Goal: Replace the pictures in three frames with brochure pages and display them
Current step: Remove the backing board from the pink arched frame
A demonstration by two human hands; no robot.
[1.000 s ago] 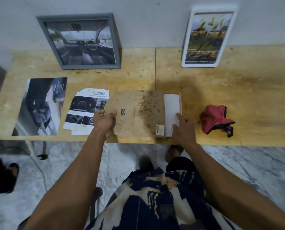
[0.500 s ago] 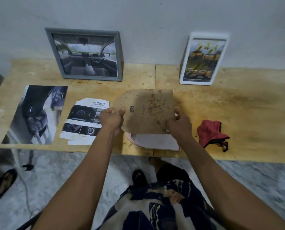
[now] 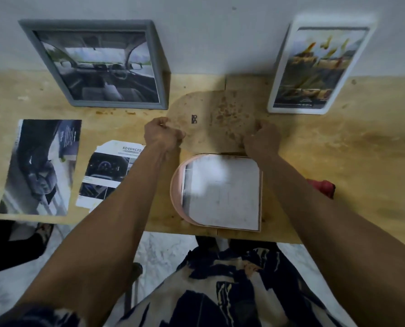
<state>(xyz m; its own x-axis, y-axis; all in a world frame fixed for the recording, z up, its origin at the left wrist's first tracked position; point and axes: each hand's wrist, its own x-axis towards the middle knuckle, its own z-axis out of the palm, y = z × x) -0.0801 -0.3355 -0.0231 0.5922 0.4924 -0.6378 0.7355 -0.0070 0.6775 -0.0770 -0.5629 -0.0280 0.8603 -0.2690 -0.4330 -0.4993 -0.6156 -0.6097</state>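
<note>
Both hands gripped a stained brown fibreboard backing (image 3: pixel 211 119), arch-shaped: left hand (image 3: pixel 160 135) and right hand (image 3: pixel 263 140) with fingers curled on its side edges. The pink arched frame (image 3: pixel 176 192) lay face down on the plywood tabletop (image 3: pixel 350 149), holding a white sheet (image 3: pixel 222 192).

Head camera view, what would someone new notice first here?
Both hands, left hand and right hand, grip a stained brown backing board at mid-table. Just nearer lies the open pink frame holding a white sheet. Against the wall stand a grey frame and a white frame.
</note>
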